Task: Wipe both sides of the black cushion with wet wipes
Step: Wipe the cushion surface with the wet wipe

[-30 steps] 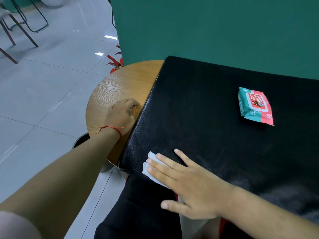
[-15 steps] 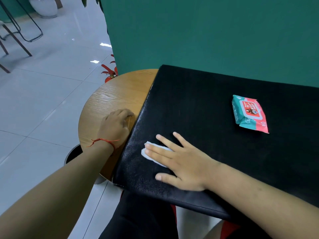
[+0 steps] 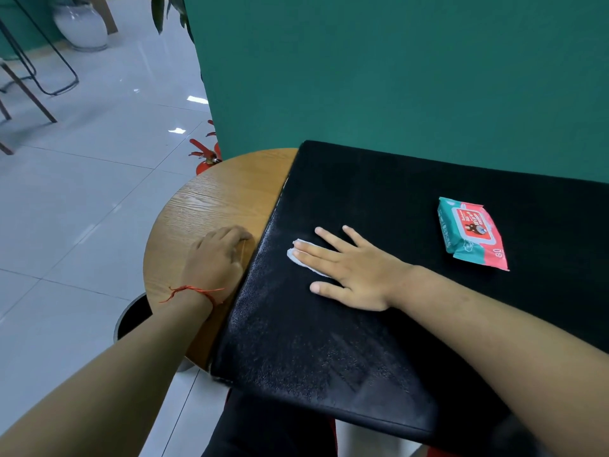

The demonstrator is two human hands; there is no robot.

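The black cushion (image 3: 379, 199) lies flat across a round wooden table (image 3: 214, 206). Its near left part shines with damp streaks. My right hand (image 3: 349, 268) lies flat on the cushion with straight, spread fingers and presses a white wet wipe (image 3: 298, 257) onto its left part. Most of the wipe is hidden under the fingers. My left hand (image 3: 214, 255), with a red string at the wrist, rests on the wood right beside the cushion's left edge, its fingers curled against that edge. A teal and red pack of wet wipes (image 3: 471, 234) lies on the cushion to the right.
A green wall (image 3: 395, 77) rises just behind the cushion. Left of the table is grey tiled floor (image 3: 82, 192), with chair legs (image 3: 29, 94) and a white vase (image 3: 80, 26) far off. A red object (image 3: 206, 158) stands on the floor behind the table.
My right hand has slid the wipe away from me, from the cushion's near edge up toward its middle left. The left hand has kept its place at the edge.
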